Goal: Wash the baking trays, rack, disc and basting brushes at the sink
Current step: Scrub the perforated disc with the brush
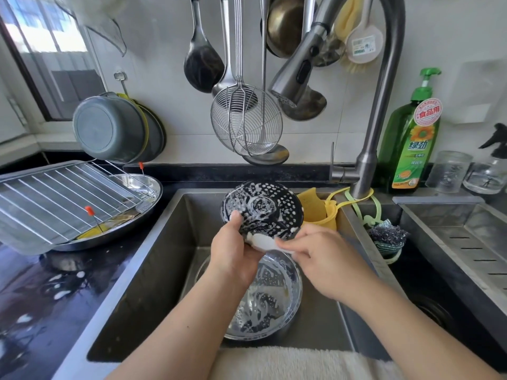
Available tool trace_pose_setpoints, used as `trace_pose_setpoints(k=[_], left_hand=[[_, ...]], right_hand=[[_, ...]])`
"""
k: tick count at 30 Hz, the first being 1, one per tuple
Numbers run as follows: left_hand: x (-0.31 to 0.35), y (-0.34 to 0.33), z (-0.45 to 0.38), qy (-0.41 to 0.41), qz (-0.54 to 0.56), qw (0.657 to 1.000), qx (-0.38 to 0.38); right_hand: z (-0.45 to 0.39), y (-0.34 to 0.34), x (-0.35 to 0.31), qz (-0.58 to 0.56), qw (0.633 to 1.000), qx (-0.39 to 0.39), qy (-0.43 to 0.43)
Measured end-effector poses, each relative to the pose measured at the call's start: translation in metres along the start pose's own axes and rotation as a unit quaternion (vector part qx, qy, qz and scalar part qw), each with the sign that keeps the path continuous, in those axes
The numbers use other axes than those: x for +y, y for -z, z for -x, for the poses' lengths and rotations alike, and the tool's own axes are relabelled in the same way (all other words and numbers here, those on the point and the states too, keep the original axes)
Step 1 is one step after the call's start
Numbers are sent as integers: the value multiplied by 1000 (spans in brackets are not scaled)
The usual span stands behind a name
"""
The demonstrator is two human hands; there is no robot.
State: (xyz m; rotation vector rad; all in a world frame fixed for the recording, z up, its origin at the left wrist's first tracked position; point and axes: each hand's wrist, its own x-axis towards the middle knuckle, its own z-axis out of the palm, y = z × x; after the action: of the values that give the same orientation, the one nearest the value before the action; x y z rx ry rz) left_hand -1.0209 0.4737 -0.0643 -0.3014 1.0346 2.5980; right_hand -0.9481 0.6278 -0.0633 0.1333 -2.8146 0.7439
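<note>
Fingers of left hand grip soapy disc; right hand pinches white cloth

Soapy perforated disc held upright over the sink

The dark perforated disc, streaked with white suds, stands tilted on edge above a sudsy round metal tray lying in the sink basin. On the table at left, a wire rack rests slanted across a rectangular tray and a round steel tray, over two orange-tipped brush handles.
</note>
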Motion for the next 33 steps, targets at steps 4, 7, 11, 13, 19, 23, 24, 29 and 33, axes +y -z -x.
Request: trace_pose_setpoints(k=[4, 7, 11, 13, 19, 23, 24, 29, 33], left_hand=[[3, 1, -2, -15, -16, 1000, 16], [0, 0, 2, -9, -70, 997, -7], [-3, -1, 3, -13, -108, 994, -24], [-1, 1, 0, -28, -108, 994, -17], [-2, 2, 0, -23, -124, 992, -23], [0, 3, -3, -39, -117, 992, -5], [1, 2, -3, -38, -118, 992, -6], [0, 2, 0, -25, -128, 991, -20], [-1, 1, -2, -28, -127, 991, -13]], right_hand=[[-5, 14, 21, 24, 995, 39, -85], [0, 7, 4, -11, 999, 11, -42], [-5, 7, 6, 12, 998, 42, -55], [-6, 12, 15, 32, 994, 52, -86], [-4, 3, 6, -4, 998, 44, -44], [-6, 14, 24, 28, 991, 69, -114], [-4, 12, 19, 14, 994, 55, -96], [-5, 1, 6, -2, 998, 37, -43], [-4, 6, 10, -3, 999, 10, -42]])
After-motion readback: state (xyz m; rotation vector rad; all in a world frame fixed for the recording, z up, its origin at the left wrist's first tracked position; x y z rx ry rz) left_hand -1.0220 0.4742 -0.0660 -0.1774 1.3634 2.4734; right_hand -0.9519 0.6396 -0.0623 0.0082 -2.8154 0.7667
